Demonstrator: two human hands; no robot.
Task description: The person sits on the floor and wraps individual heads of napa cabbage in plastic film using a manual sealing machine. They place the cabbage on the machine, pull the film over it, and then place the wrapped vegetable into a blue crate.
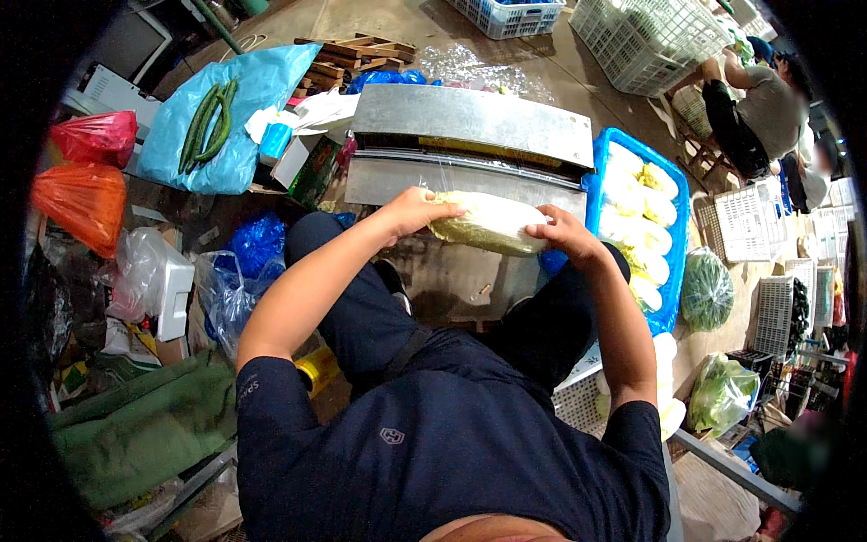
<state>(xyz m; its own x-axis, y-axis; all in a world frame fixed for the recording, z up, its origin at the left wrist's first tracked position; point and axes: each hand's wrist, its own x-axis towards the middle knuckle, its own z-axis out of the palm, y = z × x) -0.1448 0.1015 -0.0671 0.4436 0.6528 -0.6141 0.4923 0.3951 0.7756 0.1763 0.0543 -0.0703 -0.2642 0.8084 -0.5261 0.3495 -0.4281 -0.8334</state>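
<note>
Between my two hands lies a long napa cabbage [495, 217], white along the top with yellow-green leaves below. My left hand [417, 213] grips its left end, and my right hand [569, 235] holds the right end. Both sets of fingers are closed around it. Just beyond the cabbage stands a metal film-wrapping machine [470, 116] with a long slot across its middle. Clear film seems to rise from the slot toward the cabbage, though its edge is hard to make out.
To the right, a blue crate [684, 217] holds several cabbages in rows. Long green cucumbers [209, 126] rest on a light-blue plastic sheet [271, 77] at the left. White crates [632, 50] stand at the far right, near a seated person [768, 113]. Plastic bags [79, 208] crowd the left side.
</note>
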